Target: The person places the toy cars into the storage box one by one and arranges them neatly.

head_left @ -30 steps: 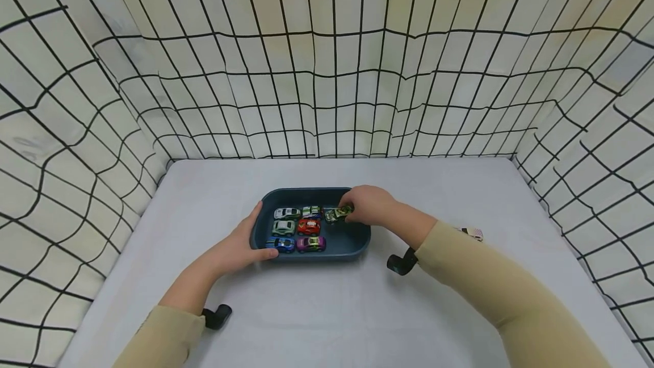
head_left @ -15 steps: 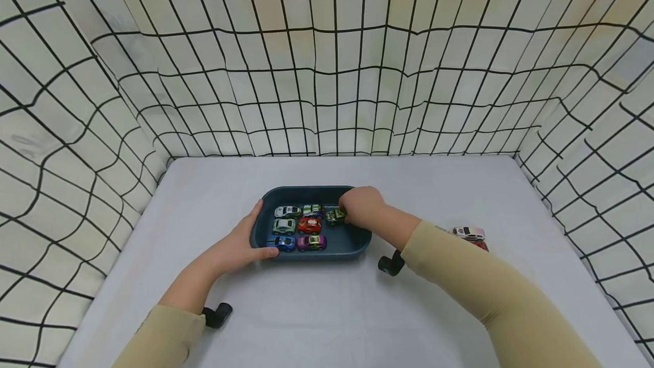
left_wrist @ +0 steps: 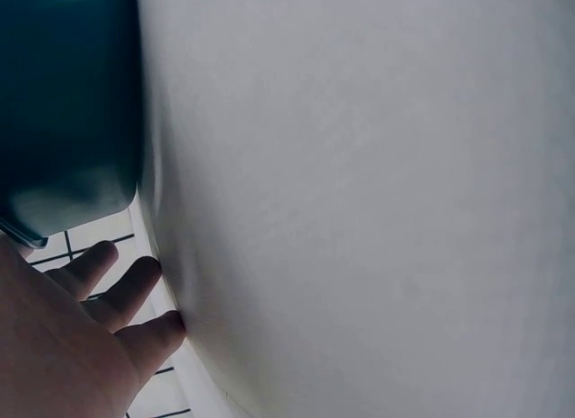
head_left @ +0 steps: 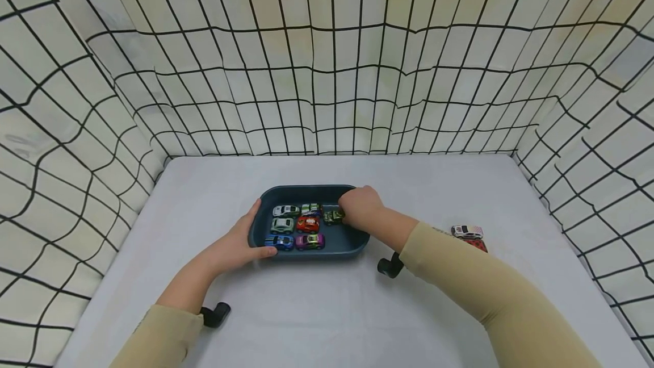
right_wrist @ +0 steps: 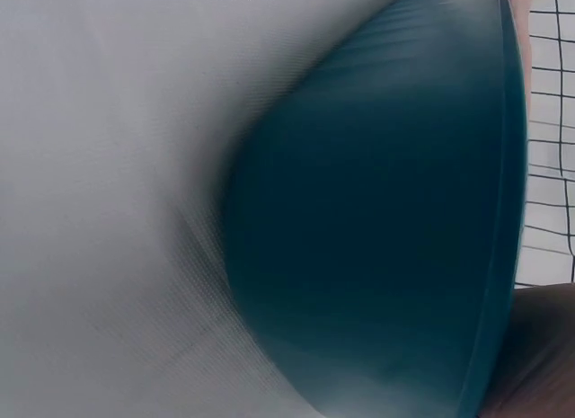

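Note:
My left hand (head_left: 234, 249) rests against the left end of a dark blue plastic tray (head_left: 352, 245), thumb at the near rim and fingers spread; in the left wrist view three fingertips reach down to the table. Inside, a green camouflage toy car (head_left: 334, 217) has my right hand (head_left: 364, 209) curled at its right end, its fingertips hidden. Left of it are a white toy car (head_left: 286, 210), a white-green one (head_left: 311, 209), a pale green one (head_left: 283, 225), a red one (head_left: 308, 224), a blue one (head_left: 279, 242) and a purple one (head_left: 310, 241).
Right of the tray, a white-pink toy car (head_left: 467, 231) and a red one (head_left: 477, 244) lie on the white table (head_left: 306, 311), partly behind the right sleeve. Black-gridded cloth walls (head_left: 334, 72) surround the table's back and sides.
The green camouflage car has settled lower, a little left, onto the tray floor with my right hand. The right forearm has shifted left, uncovering the red car. My left hand stays at the tray.

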A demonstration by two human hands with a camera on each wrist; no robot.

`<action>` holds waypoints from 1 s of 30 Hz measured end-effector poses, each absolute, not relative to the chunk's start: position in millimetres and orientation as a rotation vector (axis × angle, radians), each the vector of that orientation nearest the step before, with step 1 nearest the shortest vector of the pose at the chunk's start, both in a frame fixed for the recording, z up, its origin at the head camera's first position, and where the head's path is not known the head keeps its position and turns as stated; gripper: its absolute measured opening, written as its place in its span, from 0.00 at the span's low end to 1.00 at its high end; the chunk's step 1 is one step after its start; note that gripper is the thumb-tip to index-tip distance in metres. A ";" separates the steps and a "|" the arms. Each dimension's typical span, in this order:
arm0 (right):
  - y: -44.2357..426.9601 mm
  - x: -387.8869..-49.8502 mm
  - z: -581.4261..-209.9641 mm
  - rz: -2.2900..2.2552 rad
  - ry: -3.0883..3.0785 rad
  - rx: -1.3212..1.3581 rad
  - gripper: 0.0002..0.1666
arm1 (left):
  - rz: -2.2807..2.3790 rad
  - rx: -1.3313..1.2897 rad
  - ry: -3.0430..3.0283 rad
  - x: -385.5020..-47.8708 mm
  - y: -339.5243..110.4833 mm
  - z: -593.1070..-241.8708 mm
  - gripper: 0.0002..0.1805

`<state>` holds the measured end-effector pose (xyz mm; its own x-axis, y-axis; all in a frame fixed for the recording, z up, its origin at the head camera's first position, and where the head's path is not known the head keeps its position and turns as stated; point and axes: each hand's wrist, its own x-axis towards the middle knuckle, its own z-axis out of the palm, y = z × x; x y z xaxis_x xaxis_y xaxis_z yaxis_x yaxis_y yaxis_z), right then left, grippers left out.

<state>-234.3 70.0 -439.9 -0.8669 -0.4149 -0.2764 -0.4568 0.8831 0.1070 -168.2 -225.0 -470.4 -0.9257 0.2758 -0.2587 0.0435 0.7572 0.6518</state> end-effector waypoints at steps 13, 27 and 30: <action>71.5 -238.7 -438.6 0.135 2.793 -0.696 0.14 | 0.957 0.243 2.622 -169.8 -228.0 -475.6 0.68; 74.4 -269.8 -417.5 -0.040 2.454 -0.927 0.16 | 0.943 0.252 2.623 -169.4 -227.8 -472.8 0.68; 72.1 -273.5 -415.7 -0.069 2.398 -0.853 0.17 | 0.946 0.260 2.620 -169.6 -227.1 -473.0 0.68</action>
